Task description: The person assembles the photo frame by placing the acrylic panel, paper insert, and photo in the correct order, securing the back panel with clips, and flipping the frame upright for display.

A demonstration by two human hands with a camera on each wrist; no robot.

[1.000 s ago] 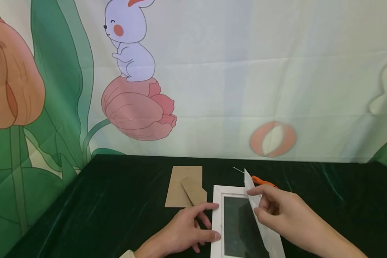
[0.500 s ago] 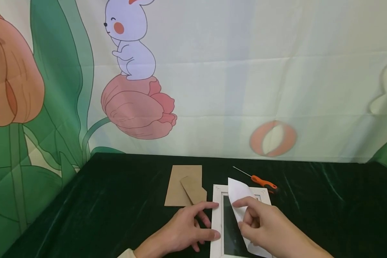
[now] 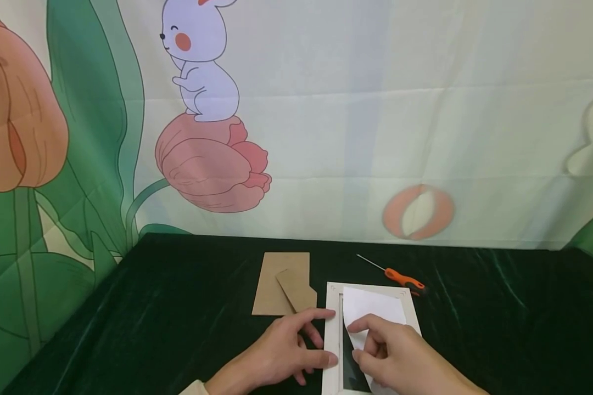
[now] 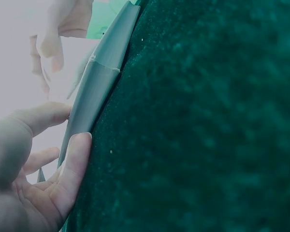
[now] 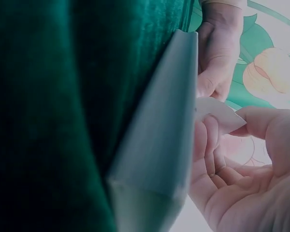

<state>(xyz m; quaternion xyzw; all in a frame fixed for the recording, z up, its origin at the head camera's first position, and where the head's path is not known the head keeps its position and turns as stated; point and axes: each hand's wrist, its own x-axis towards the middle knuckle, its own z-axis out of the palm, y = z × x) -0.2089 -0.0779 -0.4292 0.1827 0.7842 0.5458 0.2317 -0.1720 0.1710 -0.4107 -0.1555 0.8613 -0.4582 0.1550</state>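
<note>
A white picture frame (image 3: 330, 345) lies on the dark green cloth, its dark opening (image 3: 352, 370) partly covered. My left hand (image 3: 286, 348) rests at the frame's left edge, thumb and index finger stretched onto the border. In the left wrist view the thumb presses against the side wall (image 4: 94, 89) of the frame. My right hand (image 3: 400, 354) pinches the left edge of a sheet of white paper (image 3: 373, 303) lying over the opening. That edge curls up a little between thumb and fingers, as the right wrist view shows the paper (image 5: 217, 114). My right hand hides the paper's lower part.
A brown backing board (image 3: 269, 291) with a stand leg (image 3: 298, 291) lies left of the frame's top corner. Behind the frame lies a screwdriver (image 3: 399, 277) with an orange and black handle. A printed curtain (image 3: 316, 137) hangs at the table's back edge.
My right hand has moved left and down, bringing the paper from nearly upright over the frame's right side to nearly flat across the opening. My left hand has stayed in place.
</note>
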